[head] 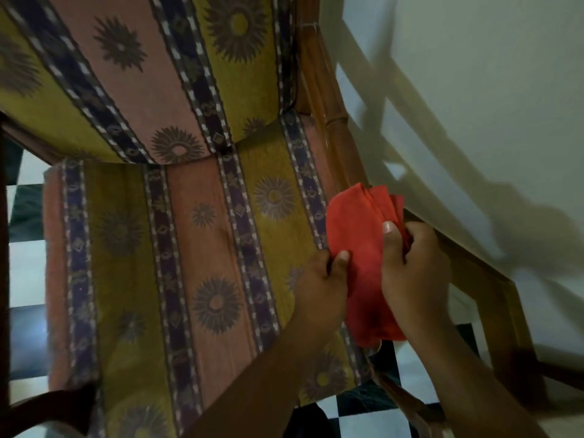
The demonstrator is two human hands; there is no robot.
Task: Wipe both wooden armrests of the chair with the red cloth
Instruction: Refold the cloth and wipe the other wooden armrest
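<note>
- Head view: the red cloth [354, 248] sits at about 4 o'clock from the picture's centre, bunched in folds over the right-hand edge of the striped seat cushion [202, 263] and against the right wooden armrest [467, 267].
- The left hand [319, 279] pinches the cloth's left edge between thumb and fingers, closed on the fabric at the cloth's 8 o'clock side.
- The right hand [414, 263] is curled shut on a gathered wad of the same cloth at its 3 o'clock side, thumb on top, fingers tucked into the folds.
- The armrest runs from 1 o'clock near the back cushion [151, 74] down to 5 o'clock, close along the white wall [474, 90]; its rail is only partly visible behind the cloth and hands.
- The other armrest [3, 248] shows as a dark strip at the 9 o'clock edge, well apart from the cloth.
- Checkered floor tiles [25, 270] show below the chair.
- Handling, as a judgement: the cloth looks light, soft and limp, so it folds and slips loose unless bunched; a pad gathered in one palm should press best along the rail.
- The wood looks smooth, hard and glossy, so the cloth should glide along it.
- The narrow gap to the wall may crowd the knuckles on the rail's outer side.
</note>
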